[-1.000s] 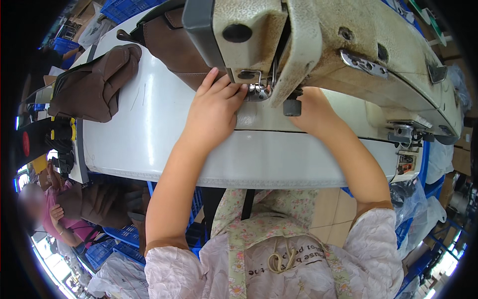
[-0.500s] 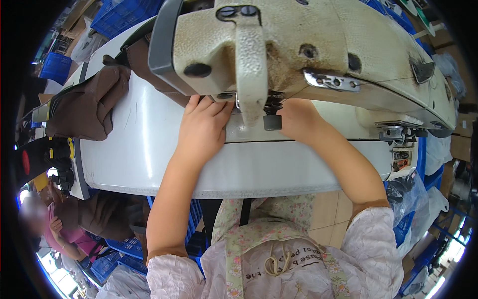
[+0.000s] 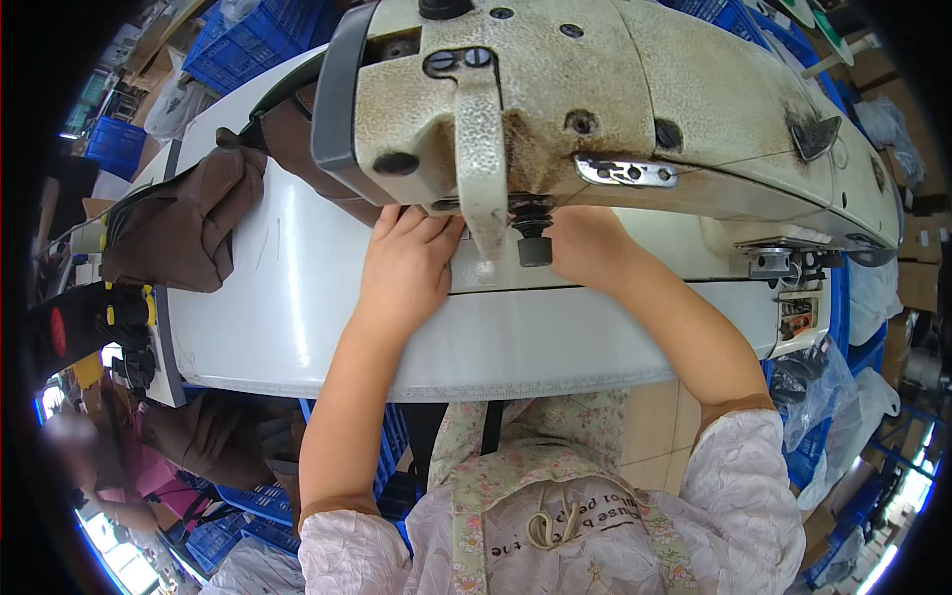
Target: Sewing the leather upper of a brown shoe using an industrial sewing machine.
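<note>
A worn cream sewing machine [image 3: 555, 89] spans the view above a white work table [image 3: 297, 327]. My left hand [image 3: 407, 263] lies palm down left of the presser area. Its fingers are laid forward beside the edge of a brown fabric piece [image 3: 312, 159], with the fingertips hidden under the machine head. To the right of the needle area, my right hand [image 3: 590, 248] is bent inward, its fingers hidden behind the machine's dark knob [image 3: 535, 250]. More brown fabric [image 3: 174, 228] lies bunched at the table's left end.
Blue crates [image 3: 248, 50] stand beyond the table at upper left. A ruler strip [image 3: 516, 389] runs along the near edge. Plastic bags [image 3: 853, 426] hang at the right. Another person in pink [image 3: 149, 466] sits at lower left with dark brown material.
The whole view has shifted slightly, so the machine sits a little lower and further left. Both my hands keep nearly the same place at the machine. The other person's arm has moved.
</note>
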Demonstrator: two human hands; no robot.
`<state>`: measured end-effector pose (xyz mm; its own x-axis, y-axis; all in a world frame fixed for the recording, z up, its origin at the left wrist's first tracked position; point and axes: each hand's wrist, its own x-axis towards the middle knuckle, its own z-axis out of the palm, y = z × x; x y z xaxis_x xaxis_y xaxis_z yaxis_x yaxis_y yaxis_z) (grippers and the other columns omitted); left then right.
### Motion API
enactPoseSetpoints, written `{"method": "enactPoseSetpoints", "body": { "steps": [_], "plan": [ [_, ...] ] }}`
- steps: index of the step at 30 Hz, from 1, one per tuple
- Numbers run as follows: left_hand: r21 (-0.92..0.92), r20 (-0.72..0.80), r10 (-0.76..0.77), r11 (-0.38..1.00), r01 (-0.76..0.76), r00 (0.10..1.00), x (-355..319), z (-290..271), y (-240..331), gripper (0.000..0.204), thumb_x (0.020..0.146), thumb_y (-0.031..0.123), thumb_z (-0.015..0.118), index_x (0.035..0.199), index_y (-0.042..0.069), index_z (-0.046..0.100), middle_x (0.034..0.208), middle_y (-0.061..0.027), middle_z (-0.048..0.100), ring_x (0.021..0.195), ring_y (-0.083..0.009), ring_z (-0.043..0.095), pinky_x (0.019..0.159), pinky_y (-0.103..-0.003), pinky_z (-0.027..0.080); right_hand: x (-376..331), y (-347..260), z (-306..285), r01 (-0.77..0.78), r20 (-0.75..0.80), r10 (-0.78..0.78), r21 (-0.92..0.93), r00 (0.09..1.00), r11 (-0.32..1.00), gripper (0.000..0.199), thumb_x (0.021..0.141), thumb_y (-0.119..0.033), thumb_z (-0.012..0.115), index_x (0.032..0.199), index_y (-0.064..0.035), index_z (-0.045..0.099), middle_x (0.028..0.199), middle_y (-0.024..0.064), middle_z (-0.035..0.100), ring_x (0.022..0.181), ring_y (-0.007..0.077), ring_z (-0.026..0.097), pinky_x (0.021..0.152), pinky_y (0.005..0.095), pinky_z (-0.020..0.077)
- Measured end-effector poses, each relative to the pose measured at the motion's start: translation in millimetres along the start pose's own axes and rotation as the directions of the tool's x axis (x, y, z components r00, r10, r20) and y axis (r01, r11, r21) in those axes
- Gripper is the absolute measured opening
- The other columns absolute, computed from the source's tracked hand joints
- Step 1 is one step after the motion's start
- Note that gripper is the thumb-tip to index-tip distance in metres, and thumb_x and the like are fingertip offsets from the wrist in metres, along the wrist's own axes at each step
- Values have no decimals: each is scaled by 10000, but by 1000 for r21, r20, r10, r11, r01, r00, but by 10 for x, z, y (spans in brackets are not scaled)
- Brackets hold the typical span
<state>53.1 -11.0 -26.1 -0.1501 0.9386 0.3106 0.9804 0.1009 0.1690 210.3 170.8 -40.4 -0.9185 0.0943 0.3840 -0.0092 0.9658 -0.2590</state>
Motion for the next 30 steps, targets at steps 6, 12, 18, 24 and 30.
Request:
{"method": "enactPoseSetpoints", "body": {
  "steps": [6, 12, 18, 24, 30],
  "plan": [
    [-3, -2, -5, 1000, 5, 1000, 13, -15, 8, 432, 683, -11, 573, 1097, -18, 697, 1082, -82, 676, 1117, -249, 570, 1069, -428, 349, 4, 6, 2, -37, 18, 36, 43, 999, 998, 93, 727, -141, 642, 666, -80, 677, 715, 103, 617, 728, 318, 628, 609, 432, 497],
    [14, -11, 5, 1000, -4, 1000, 1, -8, -9, 431, 695, -2, 573, 1109, -11, 695, 1092, -81, 676, 1124, -246, 571, 1082, -445, 344, 12, 23, 34, 10, -30, -10, 14, 999, 1000, 73, 693, -144, 645, 673, -84, 680, 718, 103, 616, 733, 318, 628, 615, 432, 497],
    [54, 50, -14, 999, 11, 999, -2, -72, 2, 446, 716, 10, 581, 1151, 8, 681, 1144, -79, 662, 1184, -242, 548, 1127, -451, 312, 11, 7, 19, -28, -5, 28, 51, 1000, 998, 79, 697, -131, 643, 684, -59, 674, 722, 116, 603, 724, 311, 617, 636, 442, 500],
    [100, 168, 146, 981, -164, 975, 56, -171, -82, 548, 722, 13, 596, 1269, 25, 614, 1180, -142, 640, 1187, -328, 551, 1034, -452, 397, -182, -89, -273, 84, 8, -85, 104, 996, 991, 306, 798, -70, 620, 1099, -53, 671, 898, 74, 662, 810, 297, 665, 678, 421, 539],
    [456, 223, 149, 857, -238, 963, -10, -354, -197, 317, 803, 104, 583, 1107, 101, 671, 1108, -33, 648, 1167, -213, 551, 1081, -406, 350, -1167, -159, -1760, -252, -558, 256, 86, 789, 964, 181, 846, -78, 685, 1014, -12, 698, 1004, 127, 701, 848, 249, 669, 781, 344, 525]
  ]
}}
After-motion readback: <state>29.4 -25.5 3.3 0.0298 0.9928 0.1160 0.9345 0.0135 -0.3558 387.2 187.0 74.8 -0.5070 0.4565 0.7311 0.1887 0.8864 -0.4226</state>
